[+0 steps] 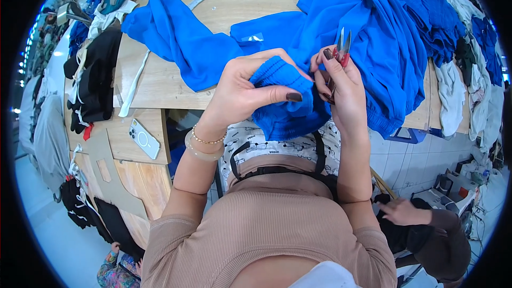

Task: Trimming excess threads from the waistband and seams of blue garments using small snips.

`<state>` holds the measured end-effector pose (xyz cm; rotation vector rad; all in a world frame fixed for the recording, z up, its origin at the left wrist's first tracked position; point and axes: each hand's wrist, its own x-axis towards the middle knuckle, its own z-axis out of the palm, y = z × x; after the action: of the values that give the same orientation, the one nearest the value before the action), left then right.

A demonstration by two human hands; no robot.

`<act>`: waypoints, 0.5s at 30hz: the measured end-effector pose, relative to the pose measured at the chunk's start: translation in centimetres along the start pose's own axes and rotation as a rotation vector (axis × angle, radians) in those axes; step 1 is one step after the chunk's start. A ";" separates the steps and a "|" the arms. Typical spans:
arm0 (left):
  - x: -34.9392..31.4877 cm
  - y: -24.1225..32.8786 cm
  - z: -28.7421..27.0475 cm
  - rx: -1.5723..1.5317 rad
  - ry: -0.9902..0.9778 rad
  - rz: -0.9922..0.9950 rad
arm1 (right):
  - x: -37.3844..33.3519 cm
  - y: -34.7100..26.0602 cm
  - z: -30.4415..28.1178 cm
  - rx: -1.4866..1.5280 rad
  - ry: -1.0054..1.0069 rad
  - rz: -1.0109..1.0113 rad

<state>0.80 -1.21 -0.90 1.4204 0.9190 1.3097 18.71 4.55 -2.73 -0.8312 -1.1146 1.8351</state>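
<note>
My left hand (234,90) is closed on the stitched, gathered edge (278,74) of a blue garment, thumb on the near side and fingers behind the cloth. Close beside it, my right hand (349,88) is wrapped round a pair of thread snips (344,45) with red on the handles, blades pointing away from me. The right fingertips are next to the gathered edge; whether they touch it I cannot tell. More blue cloth (186,42) spreads over the wooden table (256,2) beyond both hands, and some hangs over its near edge.
A phone (144,138) lies on a lower wooden surface at left, near a beige cut-out pattern piece (109,168). Black garments (96,74) and a white strip (134,85) are at far left. White cloth (450,96) hangs at right. A person's hand (405,212) shows at lower right.
</note>
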 end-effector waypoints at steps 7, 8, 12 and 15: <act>-0.3 -0.3 0.0 0.032 0.127 -0.027 | -2.5 -2.4 0.8 -0.209 0.022 -0.060; -0.3 -0.3 0.0 0.032 0.128 -0.029 | -3.0 -2.6 0.9 -0.213 0.036 -0.071; -0.2 -0.4 -0.1 0.062 0.123 -0.007 | -4.7 -3.6 1.3 -0.305 0.024 -0.083; -0.1 -0.5 0.0 0.089 0.125 0.018 | -5.6 -4.4 1.8 -0.373 0.005 -0.002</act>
<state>0.84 -1.23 -1.39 1.4304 1.0612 1.3988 21.02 0.17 2.67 -1.0425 -1.4802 1.6440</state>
